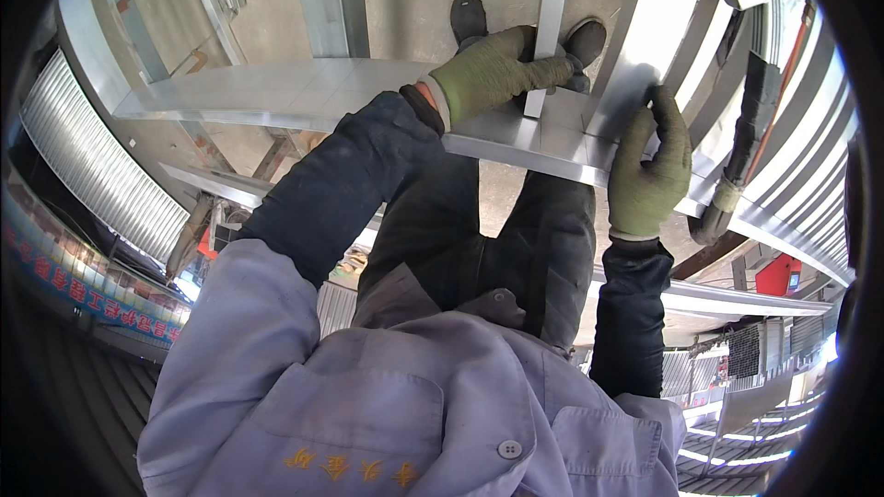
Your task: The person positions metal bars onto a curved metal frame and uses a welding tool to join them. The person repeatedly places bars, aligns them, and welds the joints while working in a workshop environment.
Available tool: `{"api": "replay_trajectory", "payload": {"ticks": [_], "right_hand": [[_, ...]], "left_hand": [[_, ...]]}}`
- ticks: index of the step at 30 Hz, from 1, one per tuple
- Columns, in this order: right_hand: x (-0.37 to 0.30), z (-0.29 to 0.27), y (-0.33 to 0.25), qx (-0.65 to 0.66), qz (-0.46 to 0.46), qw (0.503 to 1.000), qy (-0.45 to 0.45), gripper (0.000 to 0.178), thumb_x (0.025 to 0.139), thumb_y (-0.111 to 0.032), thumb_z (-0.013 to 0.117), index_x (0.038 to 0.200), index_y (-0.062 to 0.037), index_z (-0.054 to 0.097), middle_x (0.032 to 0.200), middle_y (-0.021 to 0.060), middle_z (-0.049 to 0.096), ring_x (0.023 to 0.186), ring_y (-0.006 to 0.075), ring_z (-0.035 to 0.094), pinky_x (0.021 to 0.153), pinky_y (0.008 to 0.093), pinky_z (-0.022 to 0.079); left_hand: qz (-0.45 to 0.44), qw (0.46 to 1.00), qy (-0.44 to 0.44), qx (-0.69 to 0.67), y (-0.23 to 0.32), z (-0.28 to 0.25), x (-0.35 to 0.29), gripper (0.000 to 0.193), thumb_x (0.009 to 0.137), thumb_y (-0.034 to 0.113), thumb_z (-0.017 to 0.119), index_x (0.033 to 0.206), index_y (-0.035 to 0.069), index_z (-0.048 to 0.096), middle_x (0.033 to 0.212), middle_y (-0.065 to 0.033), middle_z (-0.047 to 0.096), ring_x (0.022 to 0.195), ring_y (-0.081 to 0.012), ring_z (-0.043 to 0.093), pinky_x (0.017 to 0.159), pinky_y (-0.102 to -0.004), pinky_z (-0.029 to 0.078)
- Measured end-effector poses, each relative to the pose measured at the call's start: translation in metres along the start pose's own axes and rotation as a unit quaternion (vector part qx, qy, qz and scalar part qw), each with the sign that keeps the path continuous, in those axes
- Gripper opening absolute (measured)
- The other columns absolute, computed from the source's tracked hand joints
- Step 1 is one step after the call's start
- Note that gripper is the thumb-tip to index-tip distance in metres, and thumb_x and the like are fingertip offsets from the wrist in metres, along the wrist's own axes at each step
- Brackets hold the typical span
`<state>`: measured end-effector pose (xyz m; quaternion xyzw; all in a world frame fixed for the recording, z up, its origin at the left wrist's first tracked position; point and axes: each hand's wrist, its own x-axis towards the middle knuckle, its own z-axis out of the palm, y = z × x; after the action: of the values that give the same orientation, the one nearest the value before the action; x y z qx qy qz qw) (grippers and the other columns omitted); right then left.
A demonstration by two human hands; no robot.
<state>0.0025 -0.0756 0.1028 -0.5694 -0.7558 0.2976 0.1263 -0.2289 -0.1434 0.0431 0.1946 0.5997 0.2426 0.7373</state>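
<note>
Left hand (502, 72): gripping narrow metal bar (553, 9)
Right hand (652, 173): half-open, fingertips at wide panel (650, 23)
Risk: slackened left grip could let bar skew

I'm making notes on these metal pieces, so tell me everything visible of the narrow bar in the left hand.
The narrow bar is a straight, slim, silvery-grey length that looks like metal, with a smooth, plain visible face. It runs from the picture's top edge, where its far end is cut off, down to a squared near end over the broad metal rail. The gloved left hand grips it near that end, digits crossing its face. Whether it rests on the rail is unclear.
</note>
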Motion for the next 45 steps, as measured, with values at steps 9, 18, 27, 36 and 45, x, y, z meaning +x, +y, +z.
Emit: {"api": "replay_trajectory", "payload": {"ticks": [9,18,27,36,45], "right_hand": [[-0.002,0.002,0.003,0.016,0.024,0.999,-0.041,0.034,0.108,-0.008,0.067,0.141,-0.0016,0.068,0.127,0.0169,0.075,0.119,0.0261,0.073,0.104,0.0377,0.057],[0.009,0.001,0.000,0.105,-0.029,0.994,-0.021,0.039,0.104,0.003,0.067,0.143,0.0067,0.061,0.134,0.0236,0.072,0.126,0.0324,0.071,0.108,0.0411,0.057],[0.138,0.059,-0.041,0.070,-0.198,0.954,-0.215,0.043,0.102,0.001,0.069,0.143,0.0056,0.060,0.133,0.0250,0.071,0.125,0.0333,0.071,0.107,0.0418,0.058],[0.160,0.075,-0.042,-0.050,-0.212,0.935,-0.281,0.041,0.101,0.000,0.070,0.140,0.0049,0.061,0.129,0.0237,0.071,0.123,0.0329,0.071,0.104,0.0413,0.058],[0.155,0.077,-0.037,-0.082,-0.217,0.927,-0.294,0.039,0.099,-0.002,0.072,0.136,0.0042,0.063,0.125,0.0225,0.072,0.120,0.0326,0.071,0.102,0.0408,0.058]], "left_hand": [[-0.010,1.000,0.019,-0.008,0.006,-0.001,-0.003,0.046,0.105,0.046,0.073,0.122,0.003,0.074,0.108,-0.0087,0.079,0.106,-0.0196,0.073,0.098,-0.0339,0.057],[-0.044,0.999,0.009,0.004,0.001,-0.002,-0.002,0.044,0.103,0.038,0.077,0.128,0.003,0.071,0.109,-0.0104,0.078,0.102,-0.0182,0.073,0.090,-0.0332,0.060],[0.019,0.997,0.026,0.070,-0.008,-0.002,-0.003,0.061,0.100,0.056,0.075,0.123,-0.001,0.068,0.101,-0.0146,0.076,0.097,-0.0260,0.074,0.093,-0.0366,0.057],[-0.034,0.978,-0.100,0.181,0.002,-0.026,0.008,0.050,0.104,0.038,0.075,0.141,0.004,0.067,0.110,-0.0165,0.076,0.099,-0.0243,0.074,0.090,-0.0354,0.059],[0.029,0.934,-0.167,0.315,-0.006,-0.040,0.022,0.049,0.099,0.058,0.074,0.121,0.014,0.080,0.092,-0.0154,0.076,0.085,-0.0288,0.077,0.074,-0.0387,0.061]]}}
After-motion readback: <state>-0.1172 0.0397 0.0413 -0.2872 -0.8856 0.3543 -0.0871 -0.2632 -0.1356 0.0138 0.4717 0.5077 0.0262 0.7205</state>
